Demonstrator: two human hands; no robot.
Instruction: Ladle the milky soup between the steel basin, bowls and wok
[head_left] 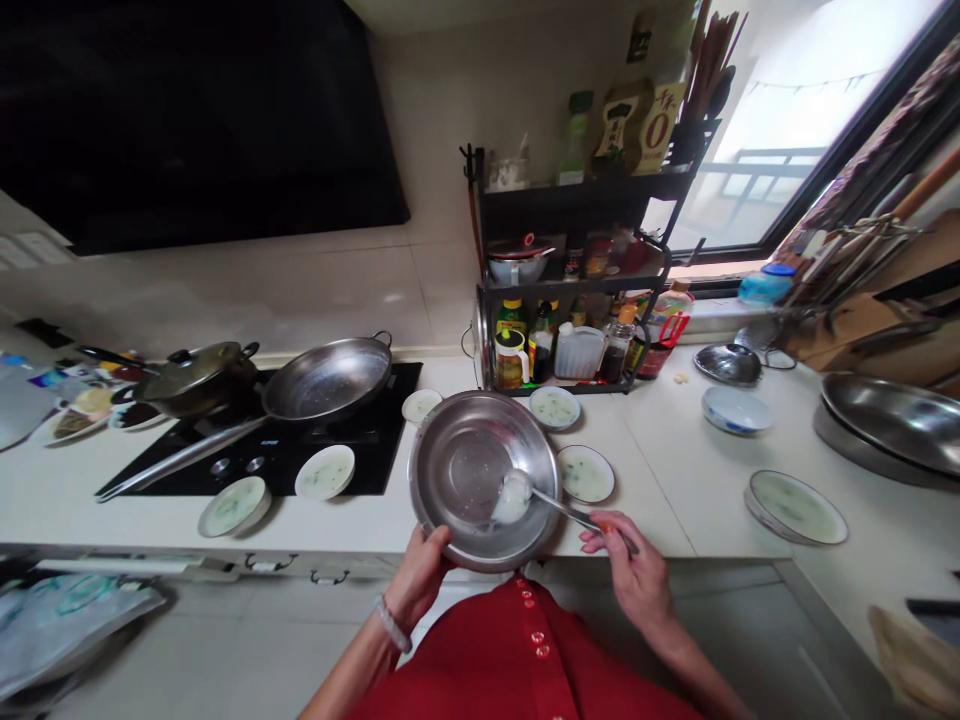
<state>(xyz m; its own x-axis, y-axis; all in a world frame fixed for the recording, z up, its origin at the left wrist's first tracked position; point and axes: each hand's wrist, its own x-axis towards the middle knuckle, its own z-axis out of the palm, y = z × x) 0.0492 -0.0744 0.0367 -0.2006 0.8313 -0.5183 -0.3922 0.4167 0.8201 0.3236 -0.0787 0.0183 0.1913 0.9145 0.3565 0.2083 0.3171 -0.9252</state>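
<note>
My left hand [426,565] is closed on the near-left rim of a wide steel basin [431,470], thumb over the edge. The basin is tilted, and only a little pale liquid shows at its bottom. In my right hand [634,565] is the handle of a metal ladle [562,507]. Its bowl lies low inside the basin at the right, with whitish batter or soup in and around it. Close by the basin's right side stand a bowl of pale soup with green bits [587,474] and another such bowl [555,408] behind it. A small bowl [421,405] sits at its left.
On the black stove [397,400] are a wok [330,380] with a long handle jutting forward and a lidded pot [195,378]. More soup bowls [235,507] stand left and right [795,507]. Behind is a black spice rack [574,280]. Steel pans [900,420] are stacked far right.
</note>
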